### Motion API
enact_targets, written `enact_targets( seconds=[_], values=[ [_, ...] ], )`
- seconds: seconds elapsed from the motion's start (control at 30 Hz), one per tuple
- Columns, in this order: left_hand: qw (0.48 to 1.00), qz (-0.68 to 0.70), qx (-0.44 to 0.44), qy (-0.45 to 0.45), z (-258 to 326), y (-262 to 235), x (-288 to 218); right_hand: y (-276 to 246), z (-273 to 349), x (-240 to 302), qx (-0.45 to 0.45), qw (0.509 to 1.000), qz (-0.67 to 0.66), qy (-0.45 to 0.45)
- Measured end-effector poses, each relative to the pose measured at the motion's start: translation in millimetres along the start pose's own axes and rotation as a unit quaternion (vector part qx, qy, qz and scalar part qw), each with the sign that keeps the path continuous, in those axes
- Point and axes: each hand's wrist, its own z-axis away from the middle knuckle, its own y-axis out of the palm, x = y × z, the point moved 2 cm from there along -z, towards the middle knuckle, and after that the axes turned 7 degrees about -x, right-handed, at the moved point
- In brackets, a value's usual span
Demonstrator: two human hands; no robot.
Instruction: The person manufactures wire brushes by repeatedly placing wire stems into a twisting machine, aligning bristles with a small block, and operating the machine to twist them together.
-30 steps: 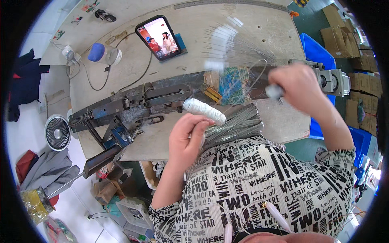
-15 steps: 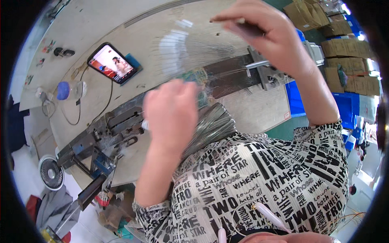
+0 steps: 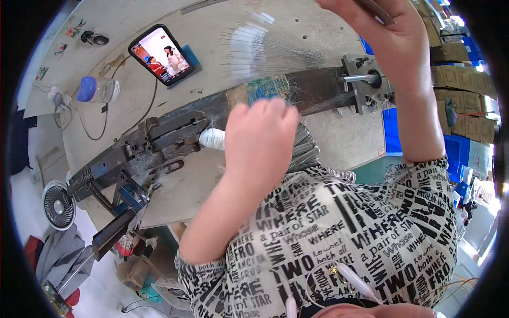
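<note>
Workbench [image 3: 347, 135] seen from above, with my two bare hands in view. My left hand [image 3: 260, 135] is in the middle, back of the hand up, slightly blurred, its fingertips turned out of sight; I cannot tell whether they are closed on anything. Just beside it is a white wrapped roll [image 3: 212, 139], its right end hidden behind my hand, its left end close to a dark metal fixture [image 3: 175, 130].

My right hand [image 3: 403, 40] is raised at the upper right, partly cut off by the edge of the view. It holds a dark flat piece [image 3: 375, 10] against the palm, which seems to leave the thumb side free.

Behind my left hand, a grey wire bundle [image 3: 305, 151] lies at the near edge of the bench against my printed shirt [image 3: 339, 228], presumably to be within easy reach of both hands. Farther back, thin wires [image 3: 265, 53] are spread like a fan, perhaps so that single ones stay apart. Between these two groups a worn blue patch [image 3: 265, 89] covers part of the long metal rail [image 3: 313, 85], probably as padding.

A phone [image 3: 160, 55] leans on a blue stand [image 3: 191, 58], tilted towards me, likely so its screen is visible while both hands are busy.
</note>
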Motion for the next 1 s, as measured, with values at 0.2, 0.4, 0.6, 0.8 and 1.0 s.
enact_targets(
  seconds=[0.2, 0.4, 0.6, 0.8, 1.0],
  values=[
    [0.996, -0.072, -0.035, -0.038, 21, -20, 25, 8, 59, -34, 0.223, 0.956, 0.189, 0.002],
    [0.988, -0.115, -0.054, -0.083, 62, -50, 34, 89, 72, -21, 0.297, 0.937, 0.166, -0.078],
    [0.784, 0.335, -0.222, -0.473, 136, -4, 54, 116, 66, -36, 0.283, 0.936, 0.184, -0.098],
    [0.487, 0.726, -0.108, -0.473, 78, 9, 16, 116, 59, -42, 0.337, 0.926, 0.169, -0.008],
    [0.729, 0.514, 0.01, -0.451, 104, 48, 57, 121, 54, -36, 0.337, 0.926, 0.169, -0.034]
  ],
)
